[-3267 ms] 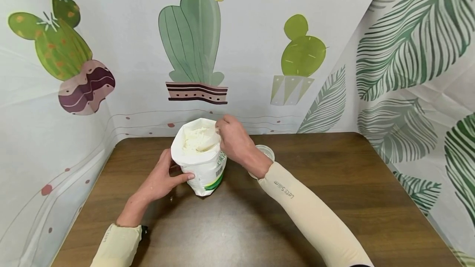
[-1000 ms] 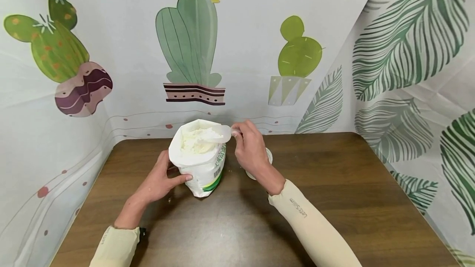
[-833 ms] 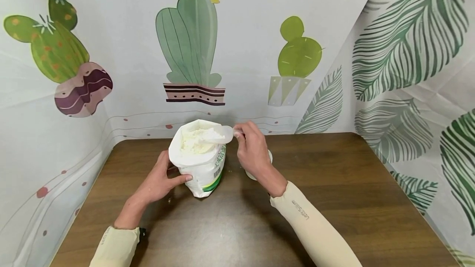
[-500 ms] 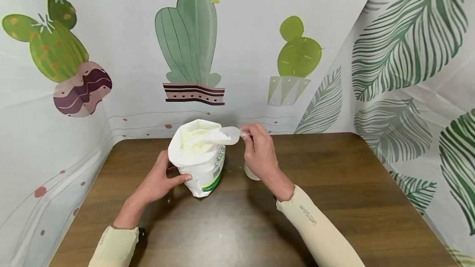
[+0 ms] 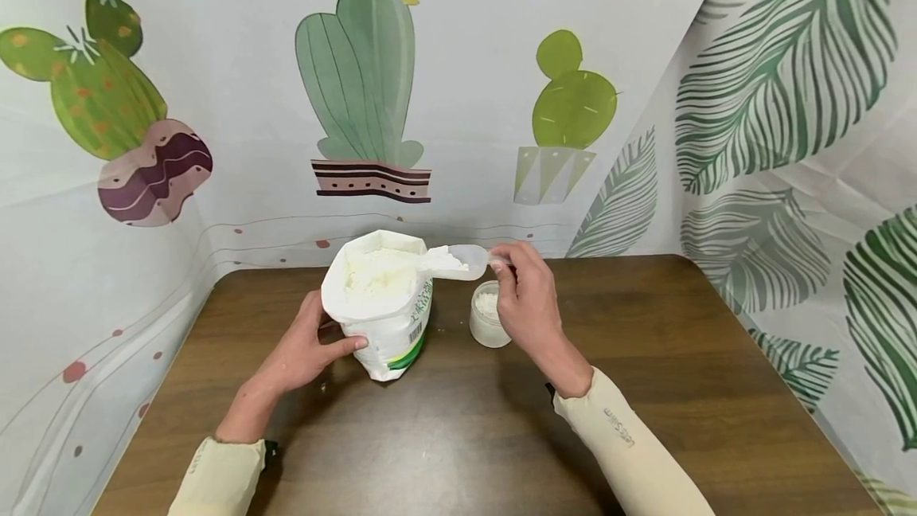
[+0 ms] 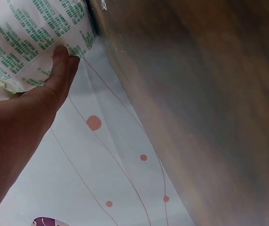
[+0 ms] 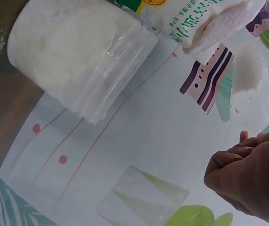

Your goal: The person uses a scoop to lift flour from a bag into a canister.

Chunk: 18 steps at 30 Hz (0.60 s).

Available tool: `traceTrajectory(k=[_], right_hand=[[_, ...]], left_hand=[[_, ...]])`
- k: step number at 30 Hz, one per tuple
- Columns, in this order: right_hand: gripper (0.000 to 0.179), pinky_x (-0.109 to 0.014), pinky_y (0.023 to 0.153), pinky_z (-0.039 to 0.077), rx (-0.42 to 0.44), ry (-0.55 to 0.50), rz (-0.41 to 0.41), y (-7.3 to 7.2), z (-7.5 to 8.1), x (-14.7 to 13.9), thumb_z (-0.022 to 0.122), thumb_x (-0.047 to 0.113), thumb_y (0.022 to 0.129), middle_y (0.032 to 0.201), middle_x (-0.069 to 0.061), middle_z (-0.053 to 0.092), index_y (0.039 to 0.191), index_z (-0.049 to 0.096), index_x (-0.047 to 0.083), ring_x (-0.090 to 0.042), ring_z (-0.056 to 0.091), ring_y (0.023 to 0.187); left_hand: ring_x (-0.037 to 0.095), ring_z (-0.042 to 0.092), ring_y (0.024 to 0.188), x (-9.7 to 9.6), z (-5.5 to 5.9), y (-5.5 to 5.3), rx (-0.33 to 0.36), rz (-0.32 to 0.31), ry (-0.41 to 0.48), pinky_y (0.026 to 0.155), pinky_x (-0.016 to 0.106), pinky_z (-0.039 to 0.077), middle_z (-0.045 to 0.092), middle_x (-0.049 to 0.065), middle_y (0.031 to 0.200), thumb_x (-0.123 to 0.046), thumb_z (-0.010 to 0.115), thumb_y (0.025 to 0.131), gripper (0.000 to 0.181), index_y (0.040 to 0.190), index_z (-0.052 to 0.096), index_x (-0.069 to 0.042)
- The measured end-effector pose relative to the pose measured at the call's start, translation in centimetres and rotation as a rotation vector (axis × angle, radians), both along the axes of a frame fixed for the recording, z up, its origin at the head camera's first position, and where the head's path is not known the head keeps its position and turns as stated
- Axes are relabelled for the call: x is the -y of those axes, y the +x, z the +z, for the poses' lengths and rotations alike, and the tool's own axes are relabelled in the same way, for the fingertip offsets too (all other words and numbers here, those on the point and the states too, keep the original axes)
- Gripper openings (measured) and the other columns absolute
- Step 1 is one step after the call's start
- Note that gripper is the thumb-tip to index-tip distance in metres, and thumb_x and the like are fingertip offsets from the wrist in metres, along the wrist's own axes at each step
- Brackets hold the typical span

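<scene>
An upright white flour bag [image 5: 376, 310] with green print stands open at the top, pale powder inside. My left hand [image 5: 297, 353] grips its left side, thumb across the front; in the left wrist view the fingers lie against the printed bag [image 6: 35, 35]. Between thumb and fingers, my right hand [image 5: 532, 293] pinches the handle of a clear plastic scoop [image 5: 474, 263]. White powder fills part of the scoop, whose tip overlaps the bag's right rim. Below the scoop sits a clear jar [image 5: 489, 333]; the right wrist view shows the jar [image 7: 68, 61] well filled with powder.
Both hands work near the back edge of a brown wooden table [image 5: 430, 444]. A white cloth backdrop [image 5: 473, 86] printed with cacti and leaves rises right behind it. Small white specks lie on the table between bag and jar.
My right hand has lifted the scoop out of the bag's powder and moved it right, baring the jar that the hand covered. My left hand keeps its hold on the bag.
</scene>
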State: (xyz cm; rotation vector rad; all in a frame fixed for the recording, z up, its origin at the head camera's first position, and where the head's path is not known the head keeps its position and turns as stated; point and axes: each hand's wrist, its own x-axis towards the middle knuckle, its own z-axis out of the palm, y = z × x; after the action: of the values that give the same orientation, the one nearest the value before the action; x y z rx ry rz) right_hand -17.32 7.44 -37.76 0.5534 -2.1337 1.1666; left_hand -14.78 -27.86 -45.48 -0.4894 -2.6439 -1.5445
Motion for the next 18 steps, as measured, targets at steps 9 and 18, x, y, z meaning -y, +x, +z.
traceTrajectory(k=[9, 18], right_hand=[[0.011, -0.023, 0.071, 0.046, 0.013, -0.013, -0.025, 0.2, -0.4, -1.8, 0.066, -0.005, 0.101, 0.096, -0.012, 0.066, 0.109, 0.073, -0.003, -0.020, 0.058, 0.078], [0.012, -0.018, 0.069, 0.041, 0.006, -0.018, -0.066, 0.4, -0.8, -3.8, 0.066, -0.006, 0.100, 0.093, -0.013, 0.063, 0.109, 0.072, -0.004, -0.020, 0.055, 0.077]], left_hand=[[0.031, 0.042, 0.133, 0.0, 0.2, 0.1, 0.009, 0.013, -0.023, 0.107, 0.060, 0.050, 0.036, 0.015, 0.144, -0.024, 0.088, 0.091, 0.091, 0.160, 0.031, -0.010], [0.032, 0.041, 0.134, 0.0, 0.0, 0.1, 0.007, 0.004, -0.015, 0.106, 0.061, 0.050, 0.034, 0.016, 0.147, -0.023, 0.087, 0.091, 0.092, 0.161, 0.029, -0.008]])
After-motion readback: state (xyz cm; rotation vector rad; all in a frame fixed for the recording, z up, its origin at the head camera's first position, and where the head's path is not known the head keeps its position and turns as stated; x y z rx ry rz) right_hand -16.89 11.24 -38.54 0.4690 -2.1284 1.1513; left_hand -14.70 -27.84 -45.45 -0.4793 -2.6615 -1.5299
